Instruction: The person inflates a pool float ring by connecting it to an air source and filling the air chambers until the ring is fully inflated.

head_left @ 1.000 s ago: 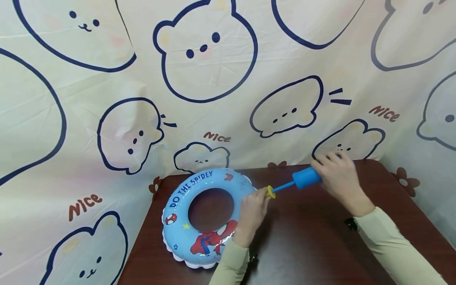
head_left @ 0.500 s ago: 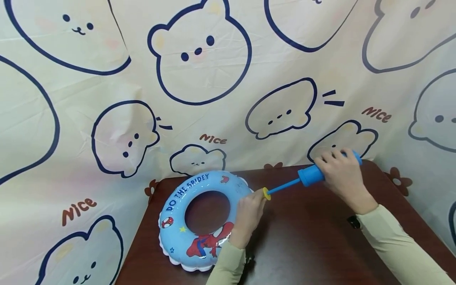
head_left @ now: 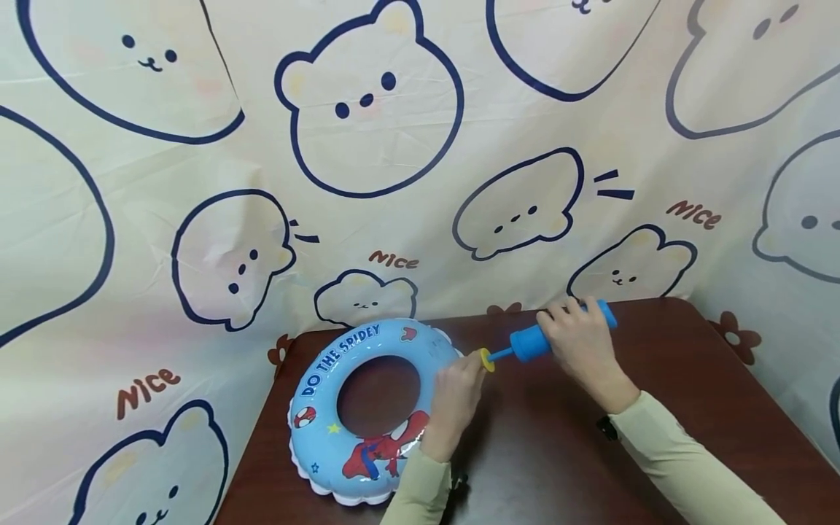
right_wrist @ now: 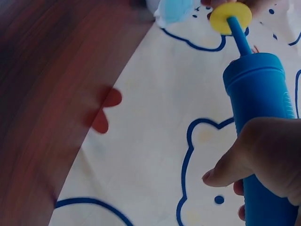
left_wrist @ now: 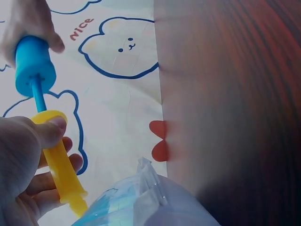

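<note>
A light-blue inflatable swim ring (head_left: pixel 313 437) with "DO THE SPIDEY" lettering lies on the left of the table. In the head view my left hand (head_left: pixel 457 397) overlaps its right side. That hand grips the yellow nozzle (left_wrist: pixel 63 172) of a hand pump, thumb against the flange. The nozzle tip is right at the ring's edge in the left wrist view, close to a clear plastic flap (left_wrist: pixel 149 186). My right hand (head_left: pixel 582 348) wraps round the pump's blue barrel (right_wrist: pixel 256 96). A short length of blue rod (right_wrist: pixel 241 41) shows between barrel and yellow flange.
The dark brown table (head_left: pixel 545 467) reaches back to a cream cloth backdrop (head_left: pixel 407 226) printed with bear faces and "Nice". Another stretch of cloth hangs along the right side. A small black object (head_left: pixel 607 428) shows at the right cuff.
The right hand first drew the blue barrel away from the left hand, then pushed it back in, leaving less rod exposed. The left hand stays at the nozzle beside the ring.
</note>
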`<state>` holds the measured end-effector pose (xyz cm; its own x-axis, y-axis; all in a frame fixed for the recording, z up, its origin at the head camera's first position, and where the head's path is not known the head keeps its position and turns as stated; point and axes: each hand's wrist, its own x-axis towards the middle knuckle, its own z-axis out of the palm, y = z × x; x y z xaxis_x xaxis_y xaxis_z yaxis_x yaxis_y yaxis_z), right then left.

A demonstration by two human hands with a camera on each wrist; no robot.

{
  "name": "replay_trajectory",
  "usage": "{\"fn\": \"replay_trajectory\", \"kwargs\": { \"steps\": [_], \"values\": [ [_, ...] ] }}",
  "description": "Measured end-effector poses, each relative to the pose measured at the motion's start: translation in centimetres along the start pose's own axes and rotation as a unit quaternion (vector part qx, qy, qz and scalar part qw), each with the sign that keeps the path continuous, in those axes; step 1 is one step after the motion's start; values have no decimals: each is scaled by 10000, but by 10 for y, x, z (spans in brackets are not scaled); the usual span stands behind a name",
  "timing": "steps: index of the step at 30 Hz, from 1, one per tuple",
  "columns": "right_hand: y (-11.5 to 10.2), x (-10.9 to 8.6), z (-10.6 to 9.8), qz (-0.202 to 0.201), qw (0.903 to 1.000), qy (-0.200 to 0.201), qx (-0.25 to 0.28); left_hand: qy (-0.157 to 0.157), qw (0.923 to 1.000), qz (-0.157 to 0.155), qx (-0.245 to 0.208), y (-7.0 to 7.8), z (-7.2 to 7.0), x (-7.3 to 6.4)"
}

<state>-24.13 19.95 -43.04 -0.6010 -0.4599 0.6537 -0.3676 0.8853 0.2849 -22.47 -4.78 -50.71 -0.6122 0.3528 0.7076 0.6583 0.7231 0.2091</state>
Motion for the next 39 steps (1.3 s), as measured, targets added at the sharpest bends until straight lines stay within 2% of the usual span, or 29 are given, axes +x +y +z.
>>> {"fn": "replay_trajectory", "kwargs": {
  "steps": [8,14,18,22,28,35,39],
  "values": [
    [-30,9,7,-55,9998,-166,-58,123,9999,-19,-117,-1,-2,-2],
    [-45,15,12,-211,9997,-70,-38,4,9999,-107,-86,0,-5,-1],
    [-44,15,16,-345,9994,-37,21,-128,9997,-221,-46,1,-8,0],
    [-27,12,15,-337,9991,-133,211,-208,9992,-336,-49,0,-7,1],
    [17,3,-1,-184,9988,-70,452,-212,9994,-259,-106,-3,-4,1],
    [66,-4,-23,-41,9998,43,176,-277,9991,-260,-211,-6,-3,2],
    [81,-7,-34,136,9998,-24,105,-308,9989,-232,-270,-4,-2,3]
  ]
}}
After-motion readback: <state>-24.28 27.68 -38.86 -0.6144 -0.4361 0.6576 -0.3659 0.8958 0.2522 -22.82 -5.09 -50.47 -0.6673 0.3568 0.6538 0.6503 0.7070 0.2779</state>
